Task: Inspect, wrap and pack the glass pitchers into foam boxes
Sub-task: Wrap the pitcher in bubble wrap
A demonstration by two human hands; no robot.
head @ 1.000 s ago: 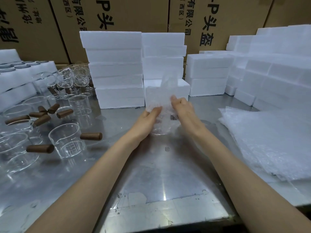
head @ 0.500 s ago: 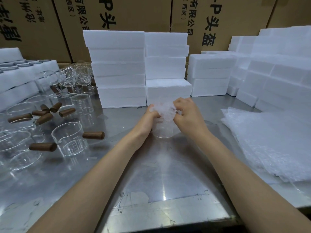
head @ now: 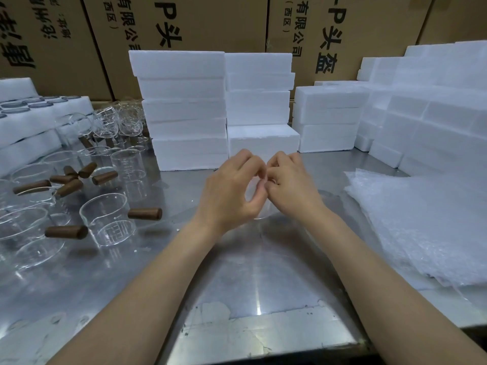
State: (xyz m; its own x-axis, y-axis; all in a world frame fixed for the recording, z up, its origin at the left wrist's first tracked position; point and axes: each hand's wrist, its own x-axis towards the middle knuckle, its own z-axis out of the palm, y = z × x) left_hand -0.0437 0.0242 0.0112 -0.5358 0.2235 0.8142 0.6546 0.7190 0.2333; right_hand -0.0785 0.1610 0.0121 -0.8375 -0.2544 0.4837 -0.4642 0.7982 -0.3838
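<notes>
Both hands meet at mid-desk: my left hand [head: 232, 191] and right hand [head: 290, 184] curl fingertip to fingertip over a glass pitcher [head: 259, 204] standing on the steel desk [head: 237, 285], gripping it together. Whether wrap covers it, I cannot tell. Bare pitchers [head: 108, 219] with brown handles crowd the left. Bubble wrap sheets [head: 421, 227] lie right; foam boxes [head: 184, 109] are stacked just behind my hands.

cardboard cartons [head: 200, 25]: "有限公司", "(西区)", "头盔"

Clear glass pitcher [head: 259, 204] stands upright mid-table, mostly hidden, bubble wrap [head: 253, 188] around it.
</notes>
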